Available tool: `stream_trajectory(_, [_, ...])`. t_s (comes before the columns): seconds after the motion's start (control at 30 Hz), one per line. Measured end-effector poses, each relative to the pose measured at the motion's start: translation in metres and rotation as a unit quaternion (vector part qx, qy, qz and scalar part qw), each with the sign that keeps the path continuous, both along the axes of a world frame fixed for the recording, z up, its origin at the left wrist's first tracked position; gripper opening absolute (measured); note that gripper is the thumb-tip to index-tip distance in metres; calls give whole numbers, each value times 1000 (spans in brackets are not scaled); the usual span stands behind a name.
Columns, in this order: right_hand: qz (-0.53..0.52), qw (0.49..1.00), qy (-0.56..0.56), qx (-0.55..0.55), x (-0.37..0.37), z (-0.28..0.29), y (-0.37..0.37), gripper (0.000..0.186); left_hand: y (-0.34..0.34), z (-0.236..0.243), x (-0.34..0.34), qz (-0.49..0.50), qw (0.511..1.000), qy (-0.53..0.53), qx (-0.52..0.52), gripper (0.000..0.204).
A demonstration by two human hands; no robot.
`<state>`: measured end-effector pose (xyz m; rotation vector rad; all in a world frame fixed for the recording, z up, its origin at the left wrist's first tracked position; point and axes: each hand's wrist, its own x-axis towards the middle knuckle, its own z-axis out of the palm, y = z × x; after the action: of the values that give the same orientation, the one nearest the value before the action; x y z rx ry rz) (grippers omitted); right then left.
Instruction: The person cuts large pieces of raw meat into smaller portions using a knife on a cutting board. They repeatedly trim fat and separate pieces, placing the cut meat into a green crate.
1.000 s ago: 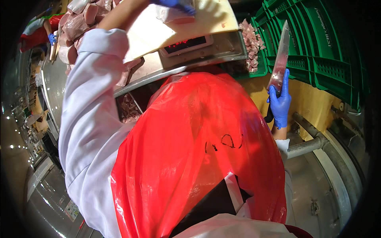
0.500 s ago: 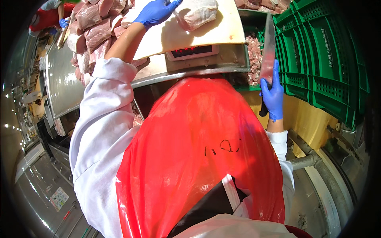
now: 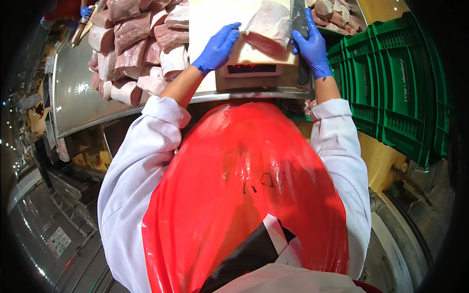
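A boneless chunk of raw meat point(image 3: 269, 27), pale on top with a red cut face toward me, lies on the white cutting board point(image 3: 207, 17). My left hand point(image 3: 217, 49), in a blue glove, is just left of the meat, fingers stretched out with nothing in them. In my blue-gloved right hand point(image 3: 312, 52) is a knife point(image 3: 298, 17), gripped by its dark handle. Its broad blade points away from me, along the right side of the meat. The blade's tip is cut off by the upper edge of the view.
Many raw meat chunks point(image 3: 132, 41) are heaped on the metal table point(image 3: 78, 93) at left. A scale with a red display point(image 3: 251, 70) sits under the board's front edge. Green crates point(image 3: 386, 83) stand at right; more meat pieces point(image 3: 337, 17) lie beyond. Another person's gloved hand point(image 3: 86, 11) shows far left.
My right hand has carried the knife up and left from beside the crates to the board. My left hand has come nearer to me, off the meat chunk.
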<state>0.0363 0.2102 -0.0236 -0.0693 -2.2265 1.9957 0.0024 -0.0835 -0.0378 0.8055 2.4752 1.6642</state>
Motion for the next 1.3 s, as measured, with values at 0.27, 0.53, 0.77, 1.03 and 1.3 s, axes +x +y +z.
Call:
stream_trajectory(0.27, [-147, 900, 121, 393, 37, 57, -113, 69, -65, -2, -42, 45, 989, -51, 132, 44])
stream_trajectory(0.53, [-54, 848, -50, 525, 162, -2, -147, 74, -65, 5, -65, 27, 979, -67, 190, 34])
stream_trajectory(0.77, [-105, 898, -130, 408, 236, 32, -148, 73, -1, 23, -35, -15, 991, 128, 29, 36])
stream_trajectory(1.03, [-222, 893, 6, 391, 108, 57, -164, 73, 1, -10, -49, -11, 1000, 10, 5, 18])
stream_trajectory(1.3, [-137, 799, -91, 579, 23, 50, -182, 80, 1, -11, -50, -24, 998, -41, 36, 20])
